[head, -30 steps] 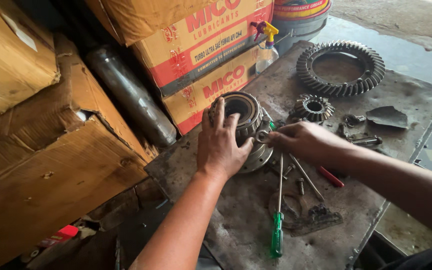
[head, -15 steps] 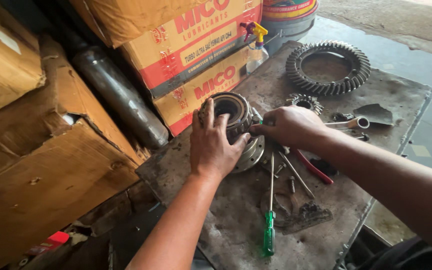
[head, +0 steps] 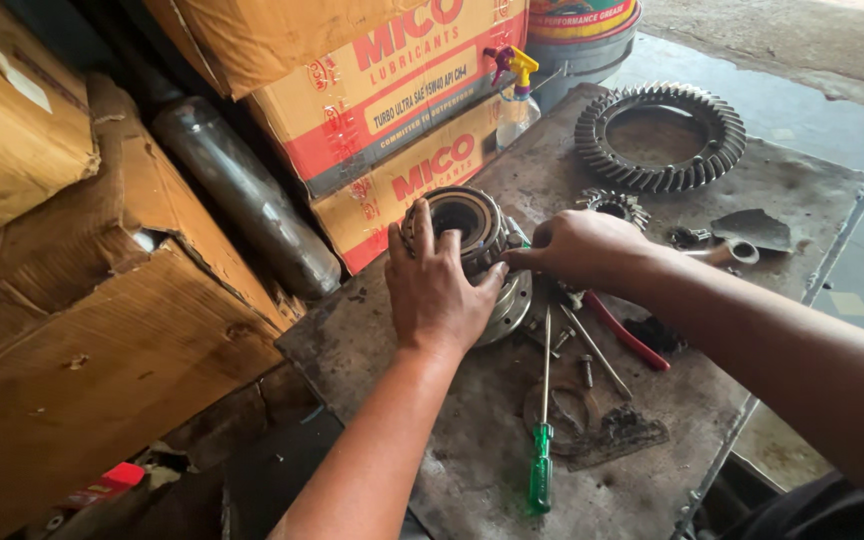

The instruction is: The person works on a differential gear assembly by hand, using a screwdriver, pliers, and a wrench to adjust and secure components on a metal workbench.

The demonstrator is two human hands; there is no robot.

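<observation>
— Where's the differential case?
— Centre of the frame, the differential case (head: 467, 240) sits on the greasy metal table (head: 812, 200). The left hand (head: 437, 290) lies flat over it, fingers spread wide.
— And the other?
— The right hand (head: 582, 245) pinches its side, fingers narrow. A green-handled screwdriver (head: 544, 420) lies below; the ring gear (head: 660, 137) is upper right.

The left hand (head: 434, 290) lies flat on a round metal gear housing (head: 467, 235); right hand (head: 577, 248) fingers pinch at its side.
</observation>
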